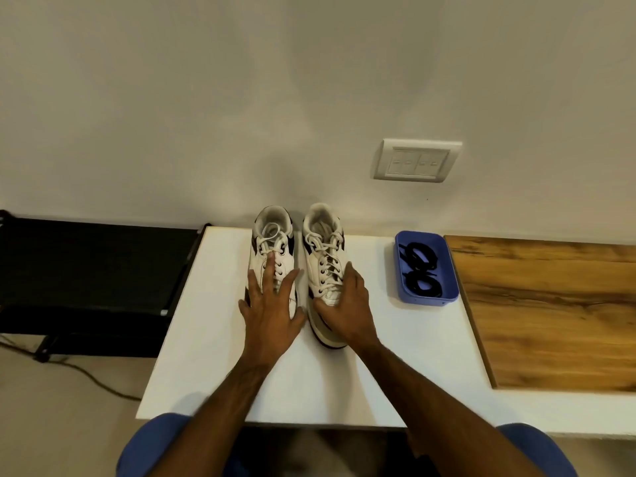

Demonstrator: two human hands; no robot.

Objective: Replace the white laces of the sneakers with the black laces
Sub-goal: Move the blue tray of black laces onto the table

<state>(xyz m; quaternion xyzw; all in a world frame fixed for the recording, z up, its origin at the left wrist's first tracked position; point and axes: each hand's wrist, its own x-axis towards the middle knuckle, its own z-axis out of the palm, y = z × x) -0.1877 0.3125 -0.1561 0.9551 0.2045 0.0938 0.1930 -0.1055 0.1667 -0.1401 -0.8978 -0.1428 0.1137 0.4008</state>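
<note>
Head view: the left sneaker (273, 256) is pressed under the flat, spread left hand (270, 306) while the right sneaker (323, 266) is grasped at its toe by the right hand (347, 304), both white-laced on the white table (213, 339), with black laces (421, 270) coiled in the blue tray (451, 270) nearby.

Sneakers (299, 266): white with black patches, pale sole
Laces on sneakers (328, 261): white
Laces in tray (421, 270): black
Tray (451, 270): blue
Table (213, 339): white
Board (557, 311): brown wood grain
Wall socket (417, 160): white
</note>
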